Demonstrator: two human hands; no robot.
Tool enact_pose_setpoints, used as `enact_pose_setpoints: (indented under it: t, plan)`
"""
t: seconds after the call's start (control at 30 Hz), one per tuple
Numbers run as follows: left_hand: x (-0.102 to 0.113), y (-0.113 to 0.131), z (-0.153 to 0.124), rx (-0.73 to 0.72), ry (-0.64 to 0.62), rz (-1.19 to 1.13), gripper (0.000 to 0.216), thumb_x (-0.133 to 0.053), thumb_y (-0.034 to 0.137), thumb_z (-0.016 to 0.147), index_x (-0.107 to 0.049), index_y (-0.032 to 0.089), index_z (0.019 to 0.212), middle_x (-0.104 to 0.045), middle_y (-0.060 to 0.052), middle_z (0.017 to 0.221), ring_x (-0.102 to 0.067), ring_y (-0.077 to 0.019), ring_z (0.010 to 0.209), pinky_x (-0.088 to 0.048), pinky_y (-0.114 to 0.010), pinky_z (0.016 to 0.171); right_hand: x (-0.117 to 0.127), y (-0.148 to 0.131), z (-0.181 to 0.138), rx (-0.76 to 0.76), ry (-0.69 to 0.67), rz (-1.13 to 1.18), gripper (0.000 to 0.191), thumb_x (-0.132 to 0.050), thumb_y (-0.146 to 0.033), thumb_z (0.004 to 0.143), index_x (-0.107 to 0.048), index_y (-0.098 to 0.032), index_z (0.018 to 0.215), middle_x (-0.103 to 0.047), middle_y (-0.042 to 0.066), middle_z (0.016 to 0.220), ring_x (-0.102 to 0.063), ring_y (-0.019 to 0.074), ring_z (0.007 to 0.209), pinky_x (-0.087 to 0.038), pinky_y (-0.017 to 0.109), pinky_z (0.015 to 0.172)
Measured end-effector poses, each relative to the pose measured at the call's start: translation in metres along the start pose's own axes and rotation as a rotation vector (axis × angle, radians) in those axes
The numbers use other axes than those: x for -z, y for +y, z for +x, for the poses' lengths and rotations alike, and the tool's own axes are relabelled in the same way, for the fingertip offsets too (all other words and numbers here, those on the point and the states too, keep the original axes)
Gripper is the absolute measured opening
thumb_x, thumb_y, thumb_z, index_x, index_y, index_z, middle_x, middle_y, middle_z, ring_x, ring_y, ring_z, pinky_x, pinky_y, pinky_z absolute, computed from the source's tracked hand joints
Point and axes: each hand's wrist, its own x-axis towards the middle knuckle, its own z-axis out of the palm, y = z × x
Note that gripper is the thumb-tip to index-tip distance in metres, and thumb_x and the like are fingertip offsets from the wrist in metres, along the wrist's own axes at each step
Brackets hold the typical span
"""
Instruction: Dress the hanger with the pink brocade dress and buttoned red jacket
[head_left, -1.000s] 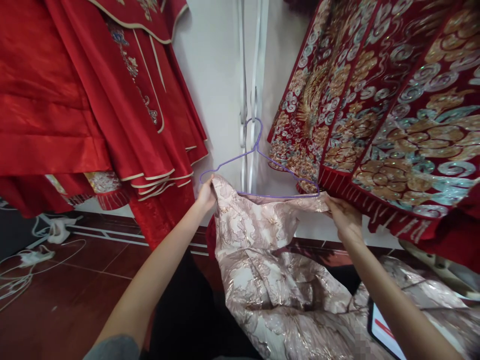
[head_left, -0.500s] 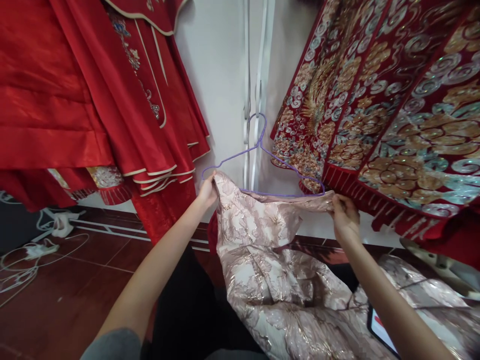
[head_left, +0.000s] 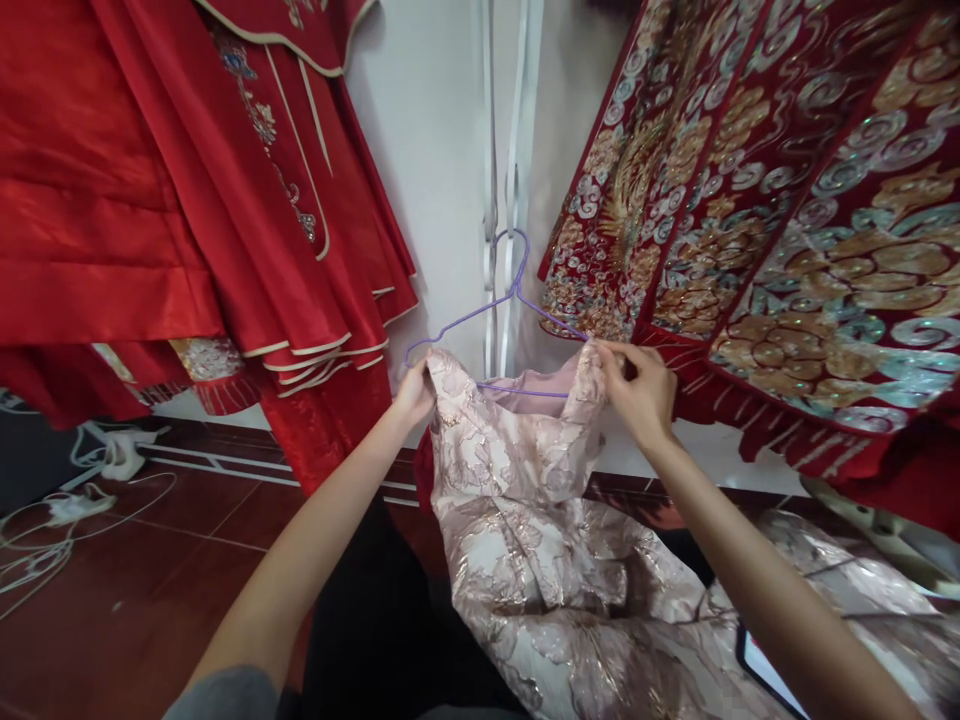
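Note:
A pale pink dress (head_left: pixel 517 450) with a shiny floral pattern hangs from a purple hanger (head_left: pixel 480 311) at its shoulders, and its skirt spreads over my lap. My left hand (head_left: pixel 414 393) is closed on the left shoulder strap beside the hanger's left end. On the other side, my right hand (head_left: pixel 641 388) pinches the right strap, which covers the hanger's right end. The hanger's hook is up against white vertical strips on the wall, and its lower bar shows inside the neckline.
Red garments (head_left: pixel 300 200) hang at left, and a red skirt with gold and silver embroidery (head_left: pixel 787 220) hangs at right. White cables (head_left: pixel 67 510) lie on the reddish tiled floor. A phone (head_left: pixel 769 668) rests on the dress fabric below my right forearm.
My right hand has moved left and slightly up, bringing the right strap over the hanger's right end. The neckline now stands open around the bar. My left hand has hardly moved.

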Motion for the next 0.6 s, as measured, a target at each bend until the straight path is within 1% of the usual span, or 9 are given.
enact_pose_setpoints:
  t: [0.07,0.13,0.2,0.23,0.27,0.33,0.4,0.5,0.6]
  plan:
    - [0.002,0.002,-0.001,-0.018,-0.014,0.032,0.017,-0.059,0.029,0.084,-0.063,0.014,0.079,-0.065,-0.003,0.075,-0.061,-0.0145,0.073,-0.05,-0.028,0.078,-0.009,-0.007,0.006,0.102,-0.048,-0.071,0.032,-0.046,-0.042,0.089,-0.065,-0.021,0.104,-0.068,0.009,0.097,-0.059,0.0257,0.093,-0.045,0.038,0.082]
    - [0.009,0.01,-0.003,-0.049,-0.048,0.134,0.02,-0.066,0.034,0.079,-0.064,0.014,0.08,-0.066,-0.004,0.078,-0.061,-0.0143,0.074,-0.05,-0.028,0.078,-0.015,-0.003,0.014,0.16,-0.126,-0.11,0.03,-0.043,-0.04,0.091,-0.061,-0.02,0.104,-0.067,0.01,0.099,-0.059,0.0261,0.092,-0.044,0.038,0.082]
    - [0.024,0.023,-0.006,-0.12,-0.061,0.325,0.026,-0.072,0.037,0.072,-0.067,0.014,0.083,-0.067,-0.004,0.083,-0.061,-0.0145,0.077,-0.05,-0.027,0.078,-0.016,0.006,0.021,0.18,-0.195,-0.155,0.028,-0.042,-0.039,0.091,-0.06,-0.019,0.101,-0.067,0.011,0.099,-0.058,0.0266,0.089,-0.043,0.039,0.081]
    - [0.034,0.031,-0.008,-0.166,-0.052,0.446,0.029,-0.075,0.038,0.069,-0.068,0.015,0.084,-0.068,-0.004,0.085,-0.061,-0.0149,0.078,-0.049,-0.027,0.077,-0.016,0.01,0.025,0.177,-0.206,-0.184,0.027,-0.042,-0.039,0.091,-0.06,-0.02,0.098,-0.067,0.01,0.098,-0.058,0.0271,0.088,-0.042,0.04,0.08]
    - [0.044,0.039,-0.009,-0.238,-0.011,0.569,0.03,-0.076,0.04,0.066,-0.069,0.015,0.081,-0.068,-0.004,0.085,-0.061,-0.0154,0.078,-0.049,-0.026,0.078,-0.014,0.013,0.029,0.172,-0.205,-0.21,0.027,-0.042,-0.039,0.091,-0.06,-0.02,0.096,-0.067,0.01,0.096,-0.057,0.0275,0.087,-0.041,0.04,0.079]
    - [0.066,0.055,-0.012,-0.374,0.066,0.731,0.033,-0.076,0.043,0.064,-0.07,0.016,0.081,-0.069,-0.005,0.086,-0.061,-0.017,0.08,-0.048,-0.027,0.079,-0.01,0.017,0.034,0.17,-0.191,-0.237,0.026,-0.043,-0.04,0.091,-0.06,-0.021,0.093,-0.068,0.009,0.093,-0.056,0.0274,0.085,-0.04,0.04,0.078]
    - [0.084,0.066,-0.014,-0.448,0.1,0.841,0.029,-0.077,0.04,0.064,-0.071,0.016,0.079,-0.071,-0.006,0.087,-0.062,-0.0184,0.082,-0.047,-0.027,0.081,-0.007,0.017,0.038,0.177,-0.182,-0.23,0.025,-0.044,-0.04,0.09,-0.061,-0.022,0.091,-0.068,0.008,0.091,-0.056,0.0267,0.082,-0.039,0.039,0.077]
    - [0.098,0.072,-0.011,-0.477,0.138,0.954,0.017,-0.077,0.03,0.065,-0.073,0.017,0.075,-0.072,-0.005,0.082,-0.063,-0.0185,0.078,-0.046,-0.025,0.078,-0.007,0.014,0.039,0.176,-0.178,-0.196,0.025,-0.044,-0.04,0.09,-0.061,-0.022,0.09,-0.068,0.008,0.091,-0.056,0.026,0.08,-0.039,0.038,0.076]
    - [0.101,0.066,-0.005,-0.478,0.233,0.994,0.007,-0.075,0.023,0.065,-0.072,0.019,0.069,-0.07,-0.003,0.072,-0.063,-0.0175,0.069,-0.046,-0.024,0.073,-0.009,0.012,0.037,0.167,-0.189,-0.163,0.026,-0.043,-0.041,0.09,-0.061,-0.022,0.09,-0.068,0.008,0.092,-0.056,0.026,0.08,-0.04,0.038,0.076]
